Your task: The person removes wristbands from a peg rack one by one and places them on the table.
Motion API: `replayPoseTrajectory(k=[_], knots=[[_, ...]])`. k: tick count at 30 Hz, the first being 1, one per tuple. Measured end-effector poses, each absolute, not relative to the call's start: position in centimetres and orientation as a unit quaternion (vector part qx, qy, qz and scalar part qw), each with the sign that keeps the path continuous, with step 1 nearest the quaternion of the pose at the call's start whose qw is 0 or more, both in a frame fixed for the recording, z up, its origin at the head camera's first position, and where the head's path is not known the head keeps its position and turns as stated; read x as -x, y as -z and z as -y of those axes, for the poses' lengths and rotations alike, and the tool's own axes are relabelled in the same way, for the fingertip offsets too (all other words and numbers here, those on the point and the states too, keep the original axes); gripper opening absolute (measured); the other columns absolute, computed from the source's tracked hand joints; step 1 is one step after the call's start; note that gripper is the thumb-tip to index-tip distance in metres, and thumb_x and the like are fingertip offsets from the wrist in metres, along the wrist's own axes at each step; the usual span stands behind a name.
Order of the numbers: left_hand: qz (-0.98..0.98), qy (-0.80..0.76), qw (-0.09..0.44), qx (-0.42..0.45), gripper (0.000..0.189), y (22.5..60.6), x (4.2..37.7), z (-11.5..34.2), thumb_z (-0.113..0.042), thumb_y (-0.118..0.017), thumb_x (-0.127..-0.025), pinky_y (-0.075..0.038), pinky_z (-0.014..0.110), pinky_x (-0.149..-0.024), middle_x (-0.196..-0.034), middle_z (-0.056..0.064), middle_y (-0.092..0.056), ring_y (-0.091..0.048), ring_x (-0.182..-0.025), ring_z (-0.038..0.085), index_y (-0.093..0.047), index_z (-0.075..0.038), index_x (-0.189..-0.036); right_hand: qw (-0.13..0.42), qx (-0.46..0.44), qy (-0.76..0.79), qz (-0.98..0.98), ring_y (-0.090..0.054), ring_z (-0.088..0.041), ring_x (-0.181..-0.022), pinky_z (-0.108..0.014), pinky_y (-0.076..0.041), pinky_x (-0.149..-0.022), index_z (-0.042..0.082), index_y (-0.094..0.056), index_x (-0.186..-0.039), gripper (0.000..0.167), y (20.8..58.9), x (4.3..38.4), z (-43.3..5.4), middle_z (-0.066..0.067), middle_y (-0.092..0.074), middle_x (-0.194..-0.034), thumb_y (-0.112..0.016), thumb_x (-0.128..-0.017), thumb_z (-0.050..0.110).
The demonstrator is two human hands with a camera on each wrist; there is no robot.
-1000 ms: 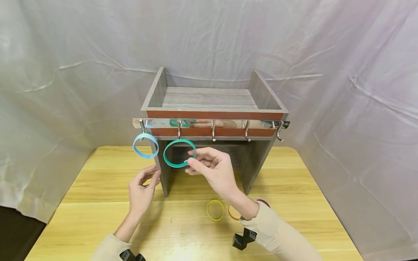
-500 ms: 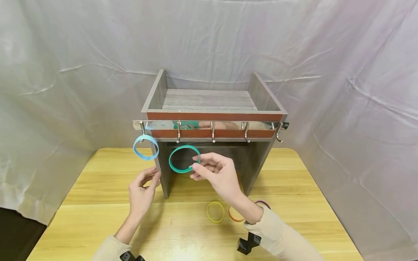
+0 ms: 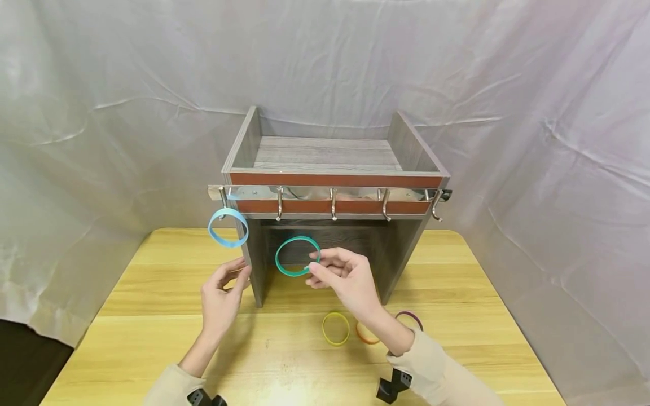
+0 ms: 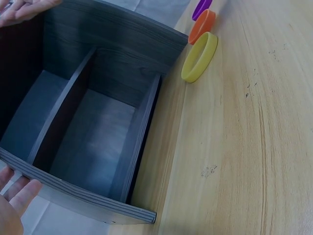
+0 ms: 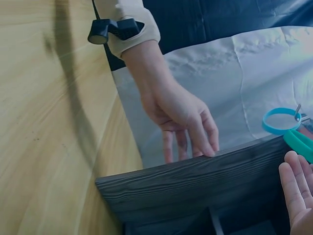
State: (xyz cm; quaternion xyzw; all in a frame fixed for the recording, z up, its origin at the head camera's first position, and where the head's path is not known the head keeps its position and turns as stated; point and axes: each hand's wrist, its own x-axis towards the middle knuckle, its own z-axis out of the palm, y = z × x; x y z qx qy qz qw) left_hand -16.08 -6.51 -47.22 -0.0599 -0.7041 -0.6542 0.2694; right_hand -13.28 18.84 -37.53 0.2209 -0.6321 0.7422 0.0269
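Observation:
My right hand (image 3: pixel 350 279) pinches a teal silicone wristband (image 3: pixel 278 258) between thumb and fingers, holding it in front of the grey shelf's lower opening, below the hook rail (image 3: pixel 355 194). A light blue wristband (image 3: pixel 228 244) hangs from the leftmost hook (image 3: pixel 223 197). Lower left, my left hand (image 3: pixel 222 293) touches the front edge of the shelf's left side panel (image 3: pixel 256 276) with its fingertips; the right wrist view shows these fingers (image 5: pixel 198 139) along that panel's edge. Yellow (image 3: pixel 324 332), orange (image 3: pixel 363 337) and purple (image 3: pixel 413 317) wristbands lie on the table, the orange one partly behind my right forearm.
The grey wooden shelf unit (image 3: pixel 327 152) stands on the wooden table (image 3: pixel 284 355), with a metal rail of several hooks across its front. Inside are dividers (image 4: pixel 63 103). Silvery cloth (image 3: pixel 152 67) hangs behind and along both sides.
My right hand has moved down and to the right with the teal wristband, away from the hook rail. The left hand stays at the shelf's side panel.

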Motion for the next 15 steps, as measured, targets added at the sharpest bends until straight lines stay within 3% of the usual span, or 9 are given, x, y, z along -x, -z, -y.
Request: replayPoseTrajectory(k=[15], knots=[[0.706, 0.652, 0.269, 0.066, 0.019, 47.1, 16.0, 6.5, 0.008, -0.071, -0.095, -0.067, 0.018, -0.066, -0.100, -0.026, -0.072, -0.073, -0.084, -0.007, -0.074, 0.009, -0.113, 0.000, -0.171, -0.737, 0.654, -0.079, -0.009, -0.075, -0.032, -0.072, -0.074, -0.019, -0.065, -0.118, 0.033, 40.4, 13.0, -19.6, 0.006, -0.078, -0.088, -0.074, -0.097, 0.005]])
